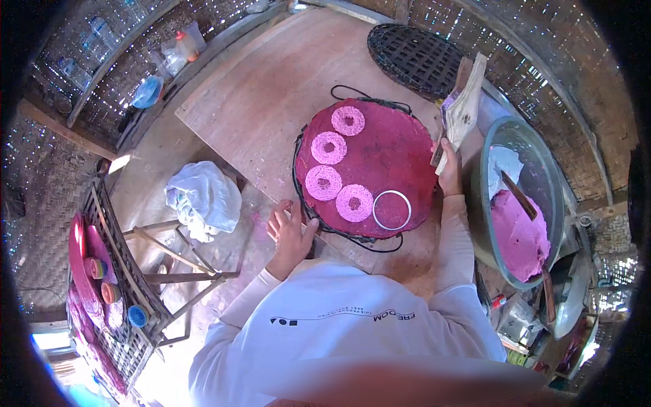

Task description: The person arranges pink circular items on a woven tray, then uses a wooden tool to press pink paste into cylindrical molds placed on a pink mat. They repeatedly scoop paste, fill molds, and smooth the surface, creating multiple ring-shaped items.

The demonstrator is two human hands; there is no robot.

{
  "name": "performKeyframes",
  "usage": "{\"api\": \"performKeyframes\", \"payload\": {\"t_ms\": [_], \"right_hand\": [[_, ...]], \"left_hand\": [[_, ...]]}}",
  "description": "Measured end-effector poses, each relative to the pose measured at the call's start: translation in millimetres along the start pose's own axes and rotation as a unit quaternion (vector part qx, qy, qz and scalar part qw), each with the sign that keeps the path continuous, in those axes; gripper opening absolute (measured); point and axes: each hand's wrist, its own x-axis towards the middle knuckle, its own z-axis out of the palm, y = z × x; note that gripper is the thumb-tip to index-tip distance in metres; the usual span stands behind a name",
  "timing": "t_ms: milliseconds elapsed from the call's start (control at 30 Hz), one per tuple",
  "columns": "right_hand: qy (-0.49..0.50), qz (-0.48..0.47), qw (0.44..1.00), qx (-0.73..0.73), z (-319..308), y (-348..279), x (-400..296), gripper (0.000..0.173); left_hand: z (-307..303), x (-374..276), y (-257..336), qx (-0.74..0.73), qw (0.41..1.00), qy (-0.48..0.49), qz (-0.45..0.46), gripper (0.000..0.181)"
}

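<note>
A round tray covered in dark red cloth lies on the wooden table, bearing several pink rings of dough-like material in a curve. Beside the lowest one lies a thin white ring. My left hand is at the tray's lower left edge with fingers apart, holding nothing. At the tray's right edge my right hand grips a light wooden tool, perhaps a press, with a darker wooden piece alongside. Part of that grip is hidden. To its right, a large tub contains pink dough-like paste.
A dark woven basket tray lies at the table's far side. White cloth hangs over a support at left, near a wooden frame. A wooden stick rests in the tub. Woven walls curve around the table.
</note>
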Motion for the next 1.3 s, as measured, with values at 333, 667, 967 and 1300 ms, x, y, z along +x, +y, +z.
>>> {"api": "performKeyframes", "payload": {"t_ms": [333,667,967,1300], "right_hand": [[0.023,-0.029,0.997,-0.069,26,-18,-87,0.032],[0.013,0.051,0.998,-0.03,63,15,-224,0.027],[-0.133,0.124,0.973,-0.142,92,-96,-206,0.06],[-0.453,0.354,0.812,-0.102,135,-107,-116,0.072]], "left_hand": [[14,123,-68,-0.294,0.952,0.03,-0.083,0.038],[-10,272,-67,-0.412,0.868,-0.248,-0.123,0.056],[-81,228,47,-0.552,0.825,-0.07,0.097,0.071],[-125,224,24,-0.882,0.319,-0.256,0.234,0.082]]}}
